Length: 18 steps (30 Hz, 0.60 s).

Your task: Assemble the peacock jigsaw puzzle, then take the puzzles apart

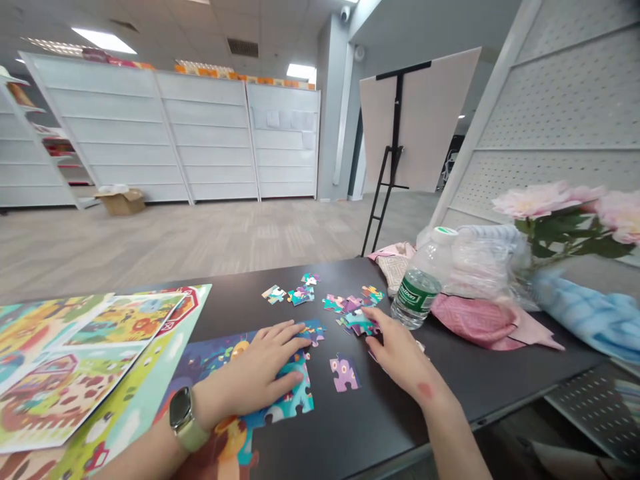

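My left hand (267,363), with a watch (181,408) on its wrist, lies flat with fingers outstretched on a partly joined jigsaw puzzle (295,393). The puzzle has a dark blue and teal picture, and part of it is hidden under that hand and forearm. My right hand (395,343) reaches to a loose cluster of jigsaw pieces (361,324), its thumb and index finger apart at the cluster's edge. Between the hands lies a purple jigsaw piece (344,373) with round eye shapes. Farther back sit several more loose pieces (301,295).
Illustrated picture sheets (55,400) cover the left of the black table (295,450). A water bottle (417,283) stands just beyond my right hand. Pink cloth (493,323), plastic-wrapped items (487,260), a blue cloth (585,310) and flowers (565,207) occupy the right side.
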{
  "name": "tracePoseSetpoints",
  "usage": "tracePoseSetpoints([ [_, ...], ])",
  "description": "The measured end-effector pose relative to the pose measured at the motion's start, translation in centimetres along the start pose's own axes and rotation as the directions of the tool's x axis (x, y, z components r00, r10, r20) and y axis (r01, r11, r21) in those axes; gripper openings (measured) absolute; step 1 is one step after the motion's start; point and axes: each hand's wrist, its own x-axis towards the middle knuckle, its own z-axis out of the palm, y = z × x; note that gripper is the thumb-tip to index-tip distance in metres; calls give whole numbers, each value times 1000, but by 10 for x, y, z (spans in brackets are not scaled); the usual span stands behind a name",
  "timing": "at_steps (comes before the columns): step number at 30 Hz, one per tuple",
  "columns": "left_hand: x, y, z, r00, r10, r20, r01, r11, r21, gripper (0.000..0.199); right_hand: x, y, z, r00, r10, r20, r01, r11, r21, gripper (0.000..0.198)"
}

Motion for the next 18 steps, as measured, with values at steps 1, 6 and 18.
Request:
tracePoseSetpoints([
  [1, 0, 0, 0, 1000, 0, 0, 0, 1000, 1, 50, -1, -3, -4, 1000, -12, -16, 13, 997, 74, 56],
  [6, 0, 0, 0, 1000, 3, -10, -3, 1000, -7, 50, -11, 6, -34, 953, 152, -261, -114, 982, 152, 51],
  [18, -1, 2, -2, 1000, 2, -8, -2, 1000, -11, 53, 1, 8, 0, 996, 41, -75, -57, 973, -222, 45],
])
